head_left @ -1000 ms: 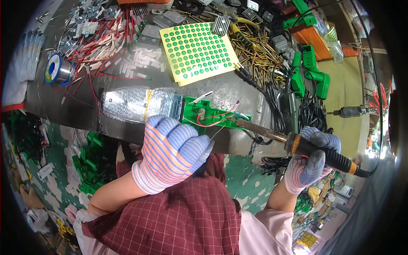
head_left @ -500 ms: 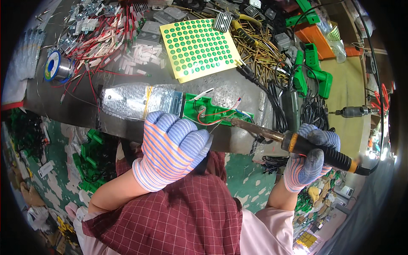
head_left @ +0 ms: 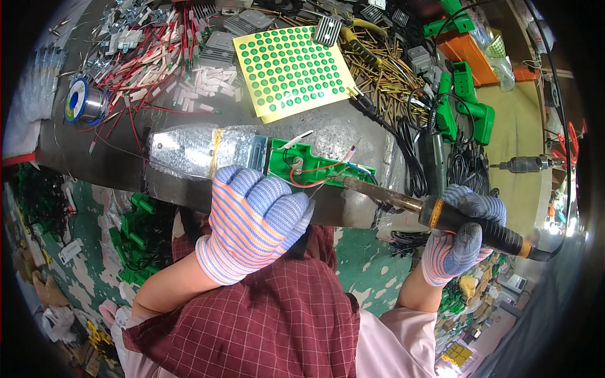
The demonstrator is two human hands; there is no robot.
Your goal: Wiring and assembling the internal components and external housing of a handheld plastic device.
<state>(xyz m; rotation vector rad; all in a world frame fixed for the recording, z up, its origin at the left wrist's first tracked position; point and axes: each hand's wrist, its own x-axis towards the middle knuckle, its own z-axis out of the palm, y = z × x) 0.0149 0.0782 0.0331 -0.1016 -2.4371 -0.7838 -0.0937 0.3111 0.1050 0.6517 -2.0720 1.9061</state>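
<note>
My right hand (head_left: 463,233), in a striped glove, is closed around the black handle of a soldering iron (head_left: 435,214). The iron's tip touches or nearly touches the wires in an open green plastic housing (head_left: 299,151). Red, white and blue wires lie in that housing, and a bubble-wrapped metal part (head_left: 183,151) with a rubber band extends from its left end. My left hand (head_left: 255,217), gloved alike, rests against the near side of the housing with its fingers closed. From its fingertips a thin strand of solder wire (head_left: 320,187) reaches the iron's tip; the grip itself is partly hidden.
A solder spool (head_left: 85,101) stands at the left, near piled red wires and white connectors (head_left: 145,69). Behind the housing lies a yellow sheet of green round stickers (head_left: 293,72). Brass-coloured rods (head_left: 384,69), black cables (head_left: 409,164), green housings (head_left: 463,104) and an electric screwdriver (head_left: 526,165) lie rightward.
</note>
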